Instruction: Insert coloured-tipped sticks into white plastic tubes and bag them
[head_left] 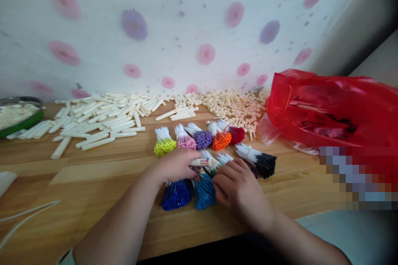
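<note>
My left hand (182, 163) is closed around a white multicolour pen (200, 162) with small coloured sliders near its end. The pen lies almost level above the bundled refills. My right hand (236, 182) is closed, fingers bent down close to the pen; a thin dark piece shows by its fingertips, too small to name. Below my left hand are dark blue refills (176, 195) and light blue refills (205, 192). Behind my hands stand bundles of yellow refills (164, 143), pink refills (185, 137), purple refills (200, 136), orange refills (220, 136) and red refills (234, 132). Black refills (258, 159) lie to the right.
White pen barrels (102, 118) are heaped at the back left, beside a green-rimmed bowl (39, 118). A pile of small cream plastic parts (233, 103) lies at the back middle. A red plastic bag (326, 107) stands right. A white cable (31, 213) lies left.
</note>
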A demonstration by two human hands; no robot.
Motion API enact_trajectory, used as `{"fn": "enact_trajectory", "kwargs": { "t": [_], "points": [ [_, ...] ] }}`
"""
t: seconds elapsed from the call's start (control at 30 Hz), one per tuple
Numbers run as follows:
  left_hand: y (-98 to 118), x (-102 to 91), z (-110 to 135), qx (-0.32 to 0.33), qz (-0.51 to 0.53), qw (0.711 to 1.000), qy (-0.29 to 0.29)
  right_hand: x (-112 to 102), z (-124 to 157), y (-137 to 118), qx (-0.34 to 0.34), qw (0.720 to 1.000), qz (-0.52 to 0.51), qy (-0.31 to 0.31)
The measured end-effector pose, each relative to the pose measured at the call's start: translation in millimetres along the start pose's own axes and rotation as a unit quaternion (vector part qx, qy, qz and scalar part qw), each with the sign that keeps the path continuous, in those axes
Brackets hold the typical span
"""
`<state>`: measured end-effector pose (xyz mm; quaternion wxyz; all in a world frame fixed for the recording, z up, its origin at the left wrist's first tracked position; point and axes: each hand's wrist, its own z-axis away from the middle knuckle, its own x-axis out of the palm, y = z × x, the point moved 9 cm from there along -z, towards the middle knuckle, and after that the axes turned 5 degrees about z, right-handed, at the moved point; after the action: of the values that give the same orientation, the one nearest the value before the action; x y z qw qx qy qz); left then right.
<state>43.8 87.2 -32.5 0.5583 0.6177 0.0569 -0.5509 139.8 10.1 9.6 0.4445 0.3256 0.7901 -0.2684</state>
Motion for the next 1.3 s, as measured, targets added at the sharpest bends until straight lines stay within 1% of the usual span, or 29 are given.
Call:
{"fn": "enact_trajectory", "kwargs": {
  "t": [0.13,0.27,0.37,0.53,0.7,0.87,0.97,1.13,1.2,1.3],
  "points": [
    [10,0.2,2,0.018,0.006,1.000,-0.004,-12,11,7,0.041,0.997,-0.041,0.042],
    [24,7.2,2,0.068,0.011,0.998,-0.015,-16,16,12,0.060,0.993,-0.078,0.070],
    [29,9.8,1,0.086,0.010,0.996,-0.014,-17,16,15,0.074,0.988,-0.101,0.088],
    [34,8.1,2,0.106,0.010,0.994,-0.012,-15,16,18,0.086,0.986,-0.115,0.090],
    [46,8.8,6,0.130,0.001,0.992,0.005,-16,17,18,0.079,0.985,-0.120,0.098],
    [56,10.8,8,0.125,-0.003,0.992,0.020,-14,17,17,0.070,0.989,-0.100,0.081],
    [58,13.4,7,0.119,-0.006,0.993,0.018,-12,19,18,0.069,0.992,-0.089,0.065],
    [54,17.8,5,0.107,0.025,0.994,0.009,-7,23,15,0.032,0.989,-0.133,0.050],
    [50,20.3,3,0.092,0.035,0.995,0.000,-2,23,14,0.033,0.989,-0.133,0.045],
    [43,21.7,2,0.065,0.047,0.997,-0.011,2,21,14,0.047,0.992,-0.104,0.049]
  ]
}}
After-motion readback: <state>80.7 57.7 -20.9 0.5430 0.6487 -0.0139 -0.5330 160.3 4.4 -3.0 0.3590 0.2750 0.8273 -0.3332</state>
